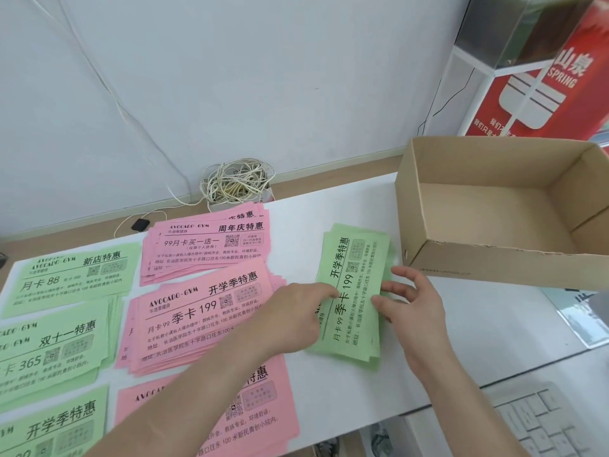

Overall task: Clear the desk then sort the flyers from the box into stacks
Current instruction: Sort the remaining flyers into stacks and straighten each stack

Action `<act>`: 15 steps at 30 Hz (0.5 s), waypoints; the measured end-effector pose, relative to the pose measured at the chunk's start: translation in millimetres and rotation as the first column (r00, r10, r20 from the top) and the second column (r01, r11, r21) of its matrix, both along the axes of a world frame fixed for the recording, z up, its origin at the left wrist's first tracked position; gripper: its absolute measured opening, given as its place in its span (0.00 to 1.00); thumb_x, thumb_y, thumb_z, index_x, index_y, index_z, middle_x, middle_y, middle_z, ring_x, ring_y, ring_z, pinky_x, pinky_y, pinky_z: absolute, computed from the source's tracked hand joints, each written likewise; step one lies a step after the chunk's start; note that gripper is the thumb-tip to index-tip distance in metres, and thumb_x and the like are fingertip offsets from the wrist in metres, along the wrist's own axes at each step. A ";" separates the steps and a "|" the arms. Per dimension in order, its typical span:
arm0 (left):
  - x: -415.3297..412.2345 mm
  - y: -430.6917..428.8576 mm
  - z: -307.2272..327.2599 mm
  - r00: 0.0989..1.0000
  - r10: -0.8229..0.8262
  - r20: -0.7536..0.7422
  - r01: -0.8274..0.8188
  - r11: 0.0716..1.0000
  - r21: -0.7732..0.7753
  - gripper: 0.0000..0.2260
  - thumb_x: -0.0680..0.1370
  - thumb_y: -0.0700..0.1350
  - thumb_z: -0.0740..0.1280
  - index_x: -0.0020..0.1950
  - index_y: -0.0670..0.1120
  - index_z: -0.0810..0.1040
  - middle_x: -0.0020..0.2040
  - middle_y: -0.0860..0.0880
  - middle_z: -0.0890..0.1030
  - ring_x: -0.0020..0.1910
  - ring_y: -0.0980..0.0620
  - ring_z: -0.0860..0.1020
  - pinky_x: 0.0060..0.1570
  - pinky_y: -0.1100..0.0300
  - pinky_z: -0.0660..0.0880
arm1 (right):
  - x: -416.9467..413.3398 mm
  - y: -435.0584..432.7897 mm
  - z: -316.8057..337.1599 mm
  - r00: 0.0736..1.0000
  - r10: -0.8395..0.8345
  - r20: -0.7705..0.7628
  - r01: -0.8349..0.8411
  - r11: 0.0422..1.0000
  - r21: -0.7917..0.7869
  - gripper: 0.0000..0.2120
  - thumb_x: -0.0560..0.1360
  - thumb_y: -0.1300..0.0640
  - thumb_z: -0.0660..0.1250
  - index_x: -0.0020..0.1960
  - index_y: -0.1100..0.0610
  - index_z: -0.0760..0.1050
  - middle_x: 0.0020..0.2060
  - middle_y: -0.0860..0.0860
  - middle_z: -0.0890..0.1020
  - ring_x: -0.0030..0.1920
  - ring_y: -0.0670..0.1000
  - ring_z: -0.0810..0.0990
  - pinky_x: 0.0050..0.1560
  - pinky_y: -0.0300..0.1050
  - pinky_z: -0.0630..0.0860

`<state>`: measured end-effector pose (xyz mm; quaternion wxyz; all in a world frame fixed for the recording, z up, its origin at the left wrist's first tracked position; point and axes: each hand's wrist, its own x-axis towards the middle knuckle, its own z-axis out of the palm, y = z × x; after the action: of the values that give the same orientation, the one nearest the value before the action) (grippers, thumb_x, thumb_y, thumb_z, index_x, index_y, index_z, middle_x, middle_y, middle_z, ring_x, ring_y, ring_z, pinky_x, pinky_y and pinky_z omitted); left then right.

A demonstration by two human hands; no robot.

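Observation:
A small pile of green flyers (357, 282) lies turned lengthwise on the white desk (478, 324), left of the cardboard box (487, 258). My left hand (296, 311) touches the pile's left edge with a straight forefinger. My right hand (412, 305) rests its relaxed fingertips on the pile's right edge. The box stands open, and the part of its inside that shows holds no flyers. Further left lie sorted stacks: three pink stacks (201, 321) in the middle column and green stacks (72, 278) in the left column.
A coil of white cable (235, 179) sits on a small white box at the wall behind the pink stacks. A white keyboard (540, 420) lies below the desk's front edge at lower right. A red banner stand (543, 87) rises behind the cardboard box.

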<state>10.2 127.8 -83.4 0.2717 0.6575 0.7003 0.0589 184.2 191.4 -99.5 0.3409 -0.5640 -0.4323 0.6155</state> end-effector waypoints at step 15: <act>18.6 11.3 1.5 0.465 0.596 0.655 -0.719 0.686 -0.113 0.13 0.70 0.37 0.74 0.47 0.53 0.76 0.42 0.56 0.81 0.39 0.63 0.80 0.37 0.68 0.76 | 4.0 -18.4 -9.6 0.932 0.029 0.362 -0.232 0.815 0.531 0.30 0.70 0.72 0.70 0.57 0.39 0.71 0.40 0.43 0.78 0.43 0.44 0.80 0.40 0.30 0.70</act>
<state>28.9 139.2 -81.9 0.3906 0.2934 0.7513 0.4437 188.1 173.0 -109.2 0.3696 -0.5031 -0.6849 0.3757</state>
